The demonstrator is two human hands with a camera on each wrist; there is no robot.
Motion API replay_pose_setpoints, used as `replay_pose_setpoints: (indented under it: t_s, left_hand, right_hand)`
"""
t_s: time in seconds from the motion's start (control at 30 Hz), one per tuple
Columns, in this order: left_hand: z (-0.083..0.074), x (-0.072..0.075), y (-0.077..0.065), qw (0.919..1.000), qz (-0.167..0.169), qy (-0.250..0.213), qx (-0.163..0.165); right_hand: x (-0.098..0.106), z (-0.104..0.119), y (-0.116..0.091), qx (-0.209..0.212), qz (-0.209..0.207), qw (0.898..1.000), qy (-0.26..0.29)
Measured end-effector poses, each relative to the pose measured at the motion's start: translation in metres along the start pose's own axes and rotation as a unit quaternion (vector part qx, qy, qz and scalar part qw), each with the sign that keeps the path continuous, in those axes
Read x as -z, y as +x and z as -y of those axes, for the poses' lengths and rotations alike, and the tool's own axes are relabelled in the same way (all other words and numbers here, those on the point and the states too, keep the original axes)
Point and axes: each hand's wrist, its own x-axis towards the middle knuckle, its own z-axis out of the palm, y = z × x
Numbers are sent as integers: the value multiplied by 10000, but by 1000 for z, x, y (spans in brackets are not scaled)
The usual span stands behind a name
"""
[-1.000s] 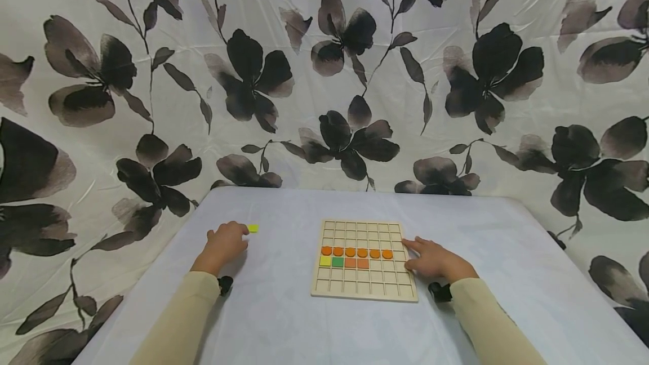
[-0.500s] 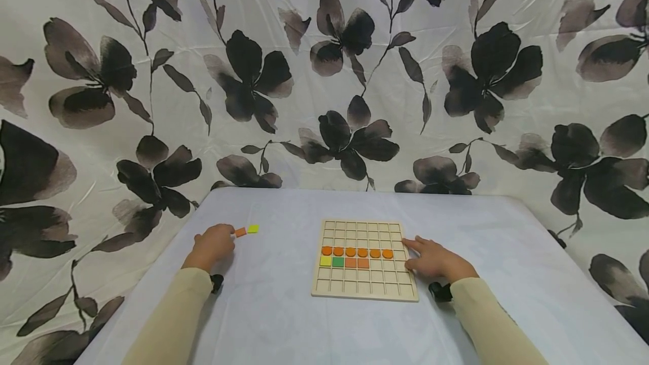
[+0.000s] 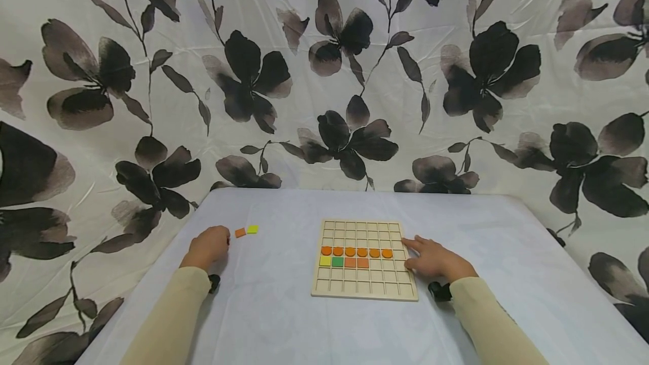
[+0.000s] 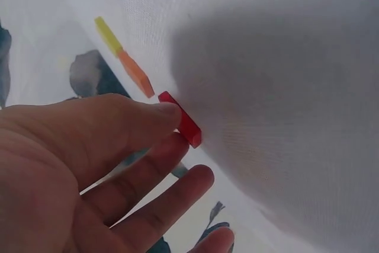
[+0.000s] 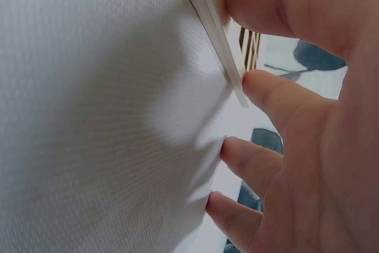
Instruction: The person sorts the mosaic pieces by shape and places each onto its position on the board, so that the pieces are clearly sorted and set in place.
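My left hand is at the left of the table, with thumb and index finger pinching a small red square tile low over the cloth. Just beyond it lie an orange tile and a yellow tile, almost corner to corner. My right hand rests at the right edge of a wooden grid board, its thumb and index finger touching the rim and its other fingers spread on the cloth. Across the board runs a row of orange round discs. Below them sit a yellow square, a green square and two orange squares.
A white cloth covers the table. Behind it hangs a floral curtain. Black straps are on both wrists.
My left hand has drawn back to the left, away from the yellow tile, and the orange tile has come into sight beside it. The right hand and the board have stayed put.
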Motion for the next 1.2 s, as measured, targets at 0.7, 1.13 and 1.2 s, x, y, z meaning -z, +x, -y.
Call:
replay_pose_setpoints:
  t_s: [0.7, 1.13, 1.2]
  left_hand:
    - [3, 0, 9, 9989, 269, -319, 235]
    - [-14, 7, 0, 9982, 268, -545, -10]
    - [-21, 8, 0, 9982, 193, -555, -137]
  right_hand:
    - [-6, -6, 6, -18, -18, 10000, -69]
    - [-2, -4, 5, -45, -81, 9998, -146]
    - [-3, -4, 5, -53, -74, 9999, -128]
